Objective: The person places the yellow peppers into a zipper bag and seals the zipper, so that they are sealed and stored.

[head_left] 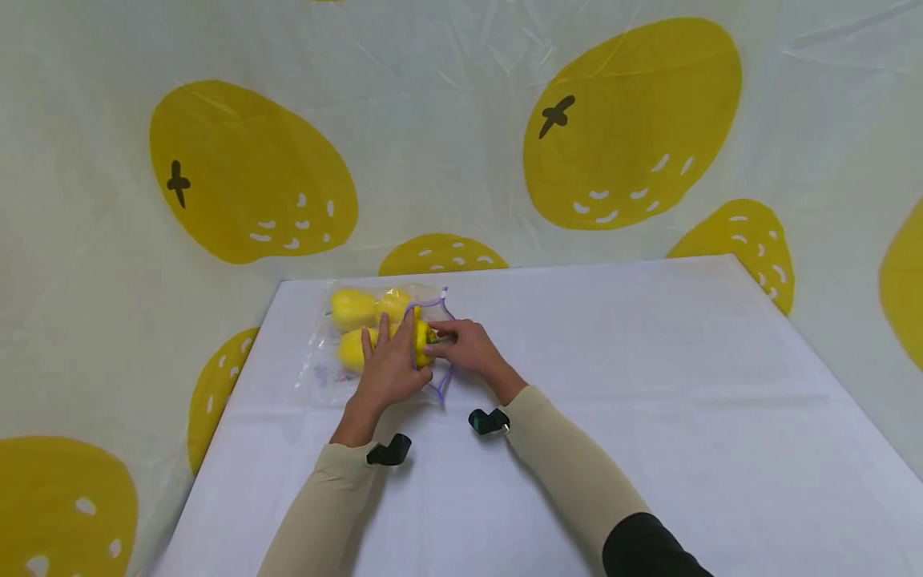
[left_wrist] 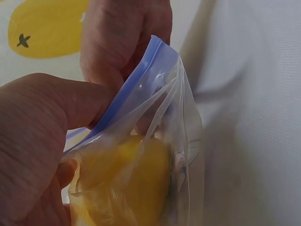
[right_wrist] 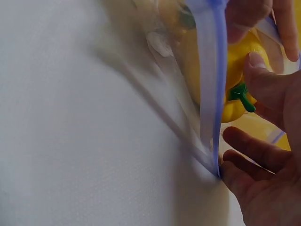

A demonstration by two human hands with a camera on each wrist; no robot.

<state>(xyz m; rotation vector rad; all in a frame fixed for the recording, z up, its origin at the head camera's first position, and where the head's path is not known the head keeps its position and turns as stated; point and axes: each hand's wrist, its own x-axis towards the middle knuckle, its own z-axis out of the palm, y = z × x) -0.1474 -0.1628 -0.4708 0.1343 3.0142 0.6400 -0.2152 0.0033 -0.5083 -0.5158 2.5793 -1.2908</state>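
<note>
The yellow pepper (right_wrist: 237,66) sits at the mouth of the clear bag (head_left: 317,357), left of centre in the head view, its green stem (right_wrist: 242,98) facing out past the zip strip (right_wrist: 219,89). Your right grip (head_left: 465,344) is bent round the stem end, one fingertip pressed beside the stem. That skin looks smooth, so a hold this near the end could slip, and if you pull or push mainly on the stem, it might bend or come away.

Your left grip (head_left: 392,365) lies with fingers spread over the bag, thumb close to the zip; I cannot tell whether it pinches the film. Should it press too hard, you may close the mouth onto the pepper; too lightly, and the whole bag could slide over the white table (head_left: 613,385) along with it.

The left wrist view shows the film creased towards one corner of the zip. Pepper and lip lie very close, so the strip could catch on the pepper's shoulder, and forcing it might split a seam. Towards the upper left of the bag, the two yellow pieces (head_left: 353,308) could shift and crowd your fingers if the film tilts.
</note>
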